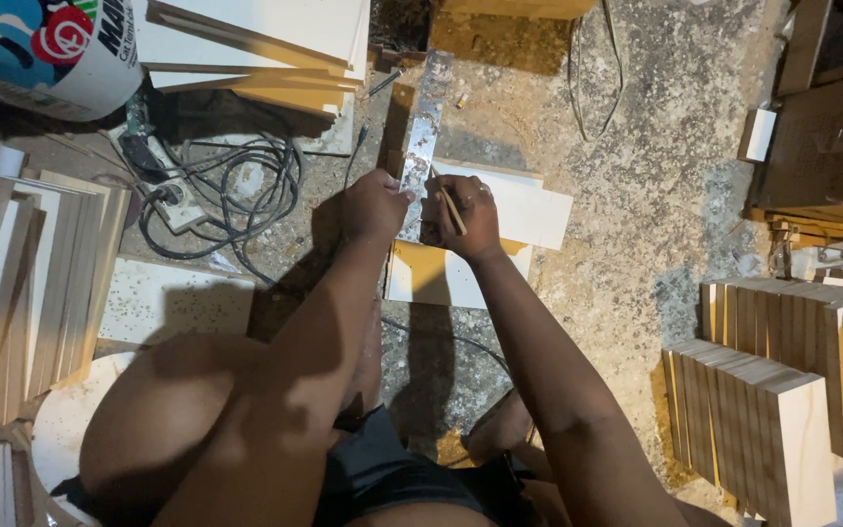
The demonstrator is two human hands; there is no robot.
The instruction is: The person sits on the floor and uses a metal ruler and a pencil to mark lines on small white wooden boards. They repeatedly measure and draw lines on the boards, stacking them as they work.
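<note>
Lying under both hands — metal straightedge (420,137) — on white board (529,210).

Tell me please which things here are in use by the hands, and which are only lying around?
In use:
left hand pressing the metal ruler
right hand holding a pencil
white board under the ruler

Lying about:
coiled cables
stacked boards, right
upright boards, left
painted bucket
cardboard box
</note>
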